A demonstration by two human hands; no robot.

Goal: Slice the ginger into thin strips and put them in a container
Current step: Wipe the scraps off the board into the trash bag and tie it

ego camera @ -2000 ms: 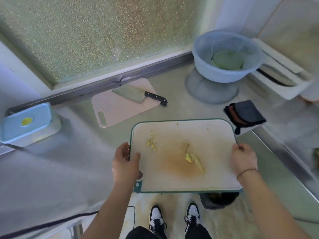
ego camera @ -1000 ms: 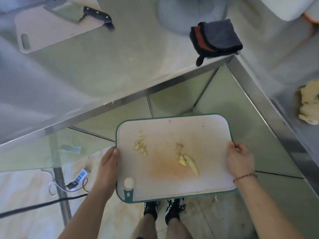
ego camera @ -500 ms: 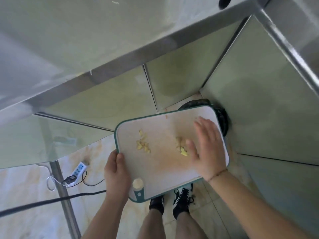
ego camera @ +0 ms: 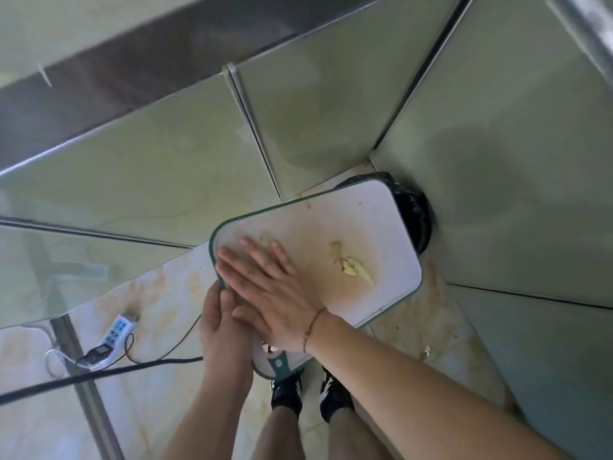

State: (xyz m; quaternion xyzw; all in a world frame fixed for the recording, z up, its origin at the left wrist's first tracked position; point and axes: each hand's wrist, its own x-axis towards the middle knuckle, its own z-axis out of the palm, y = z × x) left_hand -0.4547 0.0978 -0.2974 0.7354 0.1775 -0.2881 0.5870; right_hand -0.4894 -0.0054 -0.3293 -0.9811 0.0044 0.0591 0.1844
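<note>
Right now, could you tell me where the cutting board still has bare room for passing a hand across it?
The cutting board is bare along its far end over the black bin, and in the stained middle between the right hand and the ginger scraps. The near-left corner is crowded: the right hand lies flat there, and the left hand grips the edge.

One cutting board (ego camera: pixel 358 220), white with a green rim. Two hands on the board: one left hand (ego camera: pixel 222 330) at its near edge, one right hand (ego camera: pixel 265 287) flat on its surface. Two clusters of ginger scraps on the board: one (ego camera: pixel 351 265) right of the right hand, one (ego camera: pixel 264 241) at its fingertips, mostly hidden. One black-lined bin (ego camera: pixel 416 220) beyond the board. One power strip (ego camera: pixel 116 333) left of the board. Two shoes (ego camera: pixel 287 391) below the board.
</note>
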